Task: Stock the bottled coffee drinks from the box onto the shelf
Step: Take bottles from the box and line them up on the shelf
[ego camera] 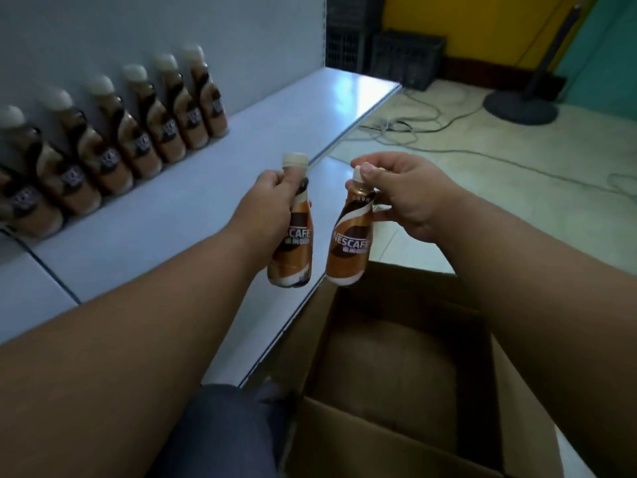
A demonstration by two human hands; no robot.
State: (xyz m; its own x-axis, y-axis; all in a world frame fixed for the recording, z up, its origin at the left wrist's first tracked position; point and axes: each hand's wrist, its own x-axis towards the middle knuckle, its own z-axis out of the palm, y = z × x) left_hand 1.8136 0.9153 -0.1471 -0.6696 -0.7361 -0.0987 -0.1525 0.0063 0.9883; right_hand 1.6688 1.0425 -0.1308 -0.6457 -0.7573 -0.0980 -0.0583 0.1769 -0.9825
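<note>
Left hand [267,201] gripped one coffee bottle [291,250] by the neck, held above the front edge of the white shelf [179,215]; right hand [410,198] pinched a second bottle [348,243] at its cap, over the open cardboard box [396,367] (interior looked bare). Both bottles hung close together, not touching. A row of stocked bottles [138,132] stood along the shelf's back wall.

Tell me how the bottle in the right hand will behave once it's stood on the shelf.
The bottle looks tall with a narrow base, so it probably tips if nudged. The shelf looks smooth and glossy, so it may slide when pushed. The right hand pinches it only near the cap, suggesting it's fairly light.
</note>
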